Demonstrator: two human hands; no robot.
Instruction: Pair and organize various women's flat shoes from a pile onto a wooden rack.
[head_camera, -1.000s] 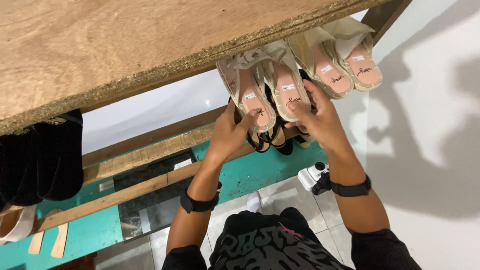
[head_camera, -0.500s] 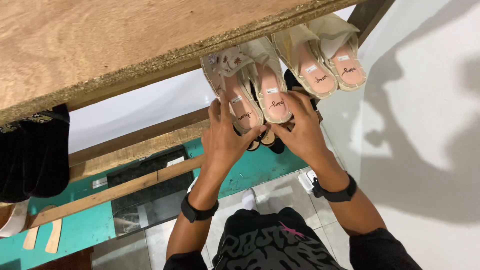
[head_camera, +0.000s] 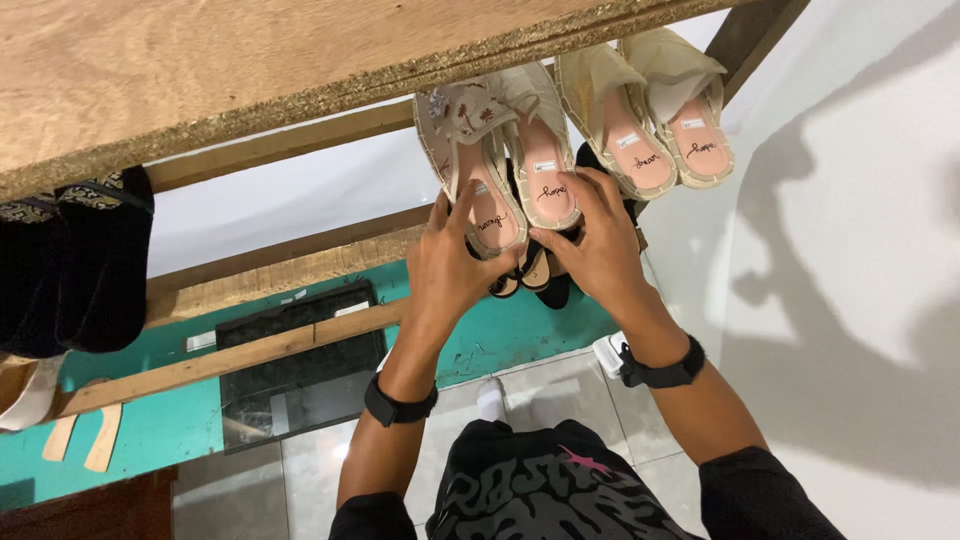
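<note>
Wooden shelf holds 4 beige shoes; both hands' fingers grip the left pair.

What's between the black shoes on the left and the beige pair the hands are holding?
In the head view, no shoes: between the black shoes and the held beige pair only bare wooden rails and white wall show.

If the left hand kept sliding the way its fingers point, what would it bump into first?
The left hand already touches the heel of a beige slipper with embroidered toe. Pushing straight on, it would run along that slipper's pink insole toward the wooden shelf edge, though depth is hard to judge.
</note>
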